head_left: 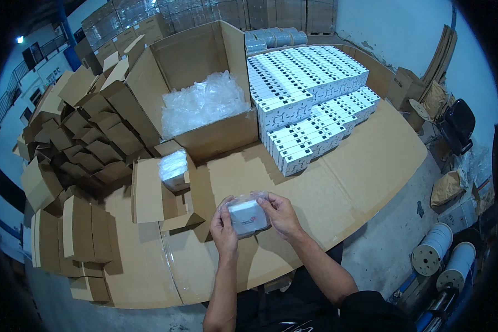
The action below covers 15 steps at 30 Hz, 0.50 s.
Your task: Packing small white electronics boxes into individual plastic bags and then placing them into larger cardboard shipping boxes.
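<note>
Between my two hands is a small white box (249, 217) in a clear plastic bag, held above the cardboard-covered table. My left hand (223, 228) grips its left side, thumb on the front. My right hand (281, 214) pinches the bag at the upper right corner. Just left of my hands stands an open small carton (183, 222), with bagged white items (174, 169) in its far part. Behind it, a large open carton (221, 135) holds a heap of clear plastic bags (205, 104).
Stacked white boxes (296, 113) fill the table's far right. Open brown cartons (94, 138) pile up at the left, with folded cartons (86, 229) nearer. Cable spools (432, 250) and a black chair (459, 123) stand on the floor at the right. The cardboard tabletop (365, 182) has a curved edge.
</note>
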Available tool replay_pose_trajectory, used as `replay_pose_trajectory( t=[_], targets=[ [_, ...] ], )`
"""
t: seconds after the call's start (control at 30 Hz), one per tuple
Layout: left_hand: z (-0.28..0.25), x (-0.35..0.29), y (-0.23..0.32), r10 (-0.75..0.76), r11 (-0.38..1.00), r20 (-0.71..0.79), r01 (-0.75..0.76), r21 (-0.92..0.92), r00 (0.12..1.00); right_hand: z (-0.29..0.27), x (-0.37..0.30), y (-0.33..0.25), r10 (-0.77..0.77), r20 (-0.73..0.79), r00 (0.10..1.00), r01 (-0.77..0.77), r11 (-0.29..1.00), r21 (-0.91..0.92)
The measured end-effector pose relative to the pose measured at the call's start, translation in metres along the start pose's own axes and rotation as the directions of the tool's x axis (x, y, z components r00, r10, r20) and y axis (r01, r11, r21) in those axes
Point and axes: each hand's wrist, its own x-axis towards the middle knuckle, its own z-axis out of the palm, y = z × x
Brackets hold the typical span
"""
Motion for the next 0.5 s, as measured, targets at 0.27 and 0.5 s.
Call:
replay_pose_trajectory(
  t=[0.27,0.5],
  targets=[
    [0.002,-0.003,-0.001,-0.03,0.927,0.027,0.039,-0.373,0.999,0.01,-0.007,-0.029,-0.045,-0.035,0.998,0.04,0.991,-0.13],
    [0.005,0.005,-0.008,-0.019,0.909,-0.033,0.004,-0.416,0.999,0.006,-0.003,-0.014,-0.094,-0.009,0.996,0.093,0.993,-0.069]
  ],
)
